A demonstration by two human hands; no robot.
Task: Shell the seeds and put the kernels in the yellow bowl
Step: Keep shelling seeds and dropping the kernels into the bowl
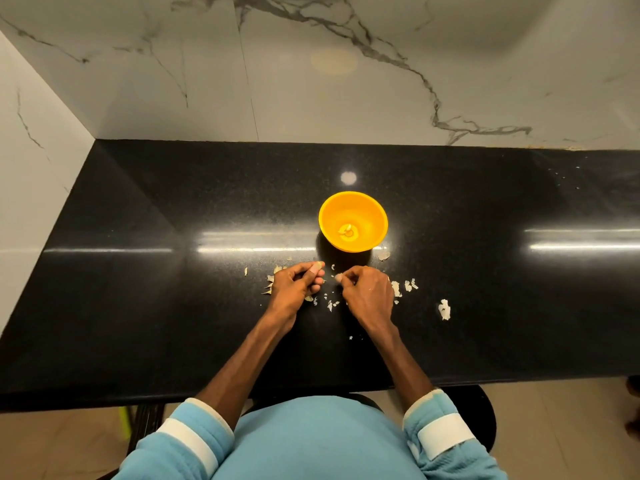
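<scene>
Head cam: yellow bowl (367,213) just past right hand (369,292) pinching seed (338,277); left hand (294,282) curled, grip unclear.

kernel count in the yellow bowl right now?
2, it seems: one kernel and a second kernel touching it, both at the bottom of the yellow bowl. Smaller bits may be hidden.

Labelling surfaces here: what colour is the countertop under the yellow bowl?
Glossy black speckled stone countertop, best in the head view.

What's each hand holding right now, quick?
Left hand: fingers curled; whether it holds anything cannot be told.
Right hand: pinches a small pale bit at its fingertips.
</scene>
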